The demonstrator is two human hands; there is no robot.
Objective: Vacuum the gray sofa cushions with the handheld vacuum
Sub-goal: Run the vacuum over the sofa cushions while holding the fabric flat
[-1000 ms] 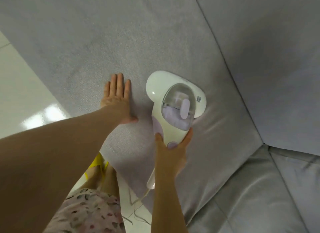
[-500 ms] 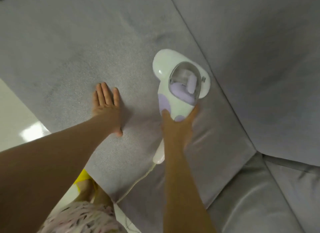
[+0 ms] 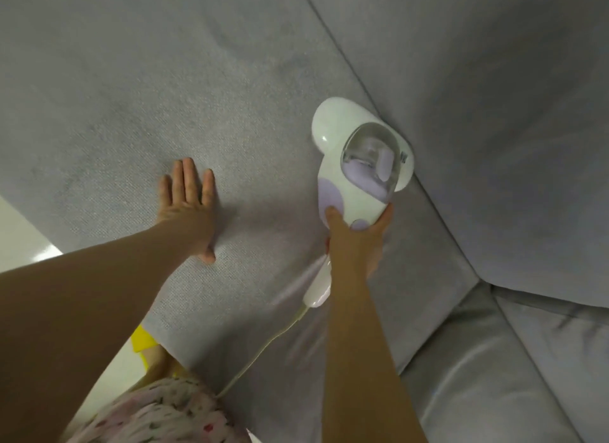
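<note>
A white handheld vacuum (image 3: 359,159) with lilac patches and a clear dust cup lies flat on the gray seat cushion (image 3: 197,90). Its head touches the seam where the seat meets the back cushion (image 3: 494,96). My right hand (image 3: 357,241) grips the vacuum's handle from behind. My left hand (image 3: 188,208) rests flat on the seat cushion with fingers spread, well to the left of the vacuum. A pale cord (image 3: 263,347) runs from the handle's end down toward my body.
A second gray seat cushion (image 3: 494,376) adjoins at the lower right. White glossy floor (image 3: 23,238) shows at the left edge below the sofa front. My patterned clothing (image 3: 158,413) and a yellow item (image 3: 143,340) are at the bottom.
The vacuum has slid away from me across the seat cushion up to the back cushion seam, with my right hand on it. My left hand stays flat on the cushion.
</note>
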